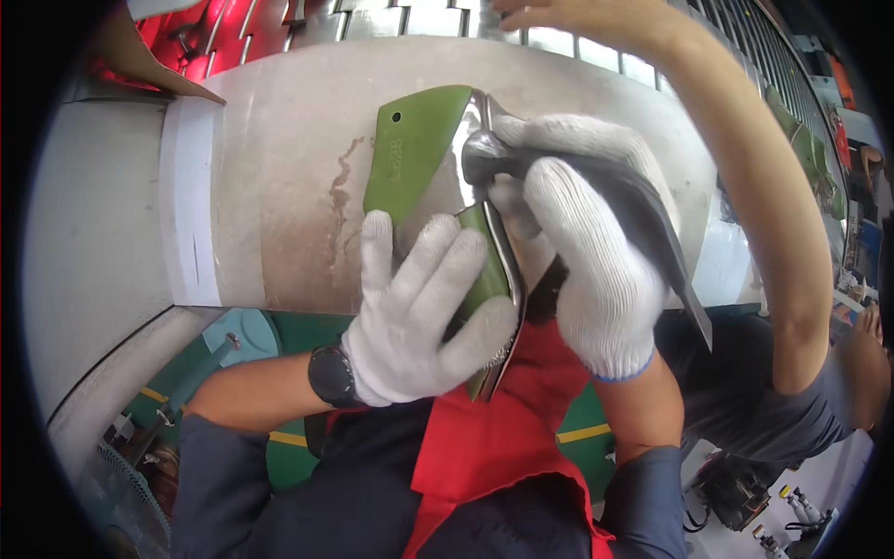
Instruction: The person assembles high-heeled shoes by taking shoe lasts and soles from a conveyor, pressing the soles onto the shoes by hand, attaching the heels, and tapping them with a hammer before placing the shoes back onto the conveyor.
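Note:
A green shoe last [414, 154] with a small hole near its top corner stands tilted over the worktable. Shiny silver material [466, 172] covers part of it, and a silver edge runs down its right side. My left hand [419, 303], in a white knit glove, holds the last from the left, fingers spread over it and thumb towards the lower right. My right hand [596, 252], gloved the same way, is closed round a dark hammer [643, 200]. The hammer's rounded head touches or nearly touches the silver part. The tail of its handle points down to the right.
Beyond the worktable [298, 121] runs a slatted metal conveyor [428, 20], lit red at the left. A co-worker's bare arm [745, 140] reaches across from the right towards it. A brown curved sheet [154, 61] hangs at the far left. A pale blue stool [240, 334] stands below.

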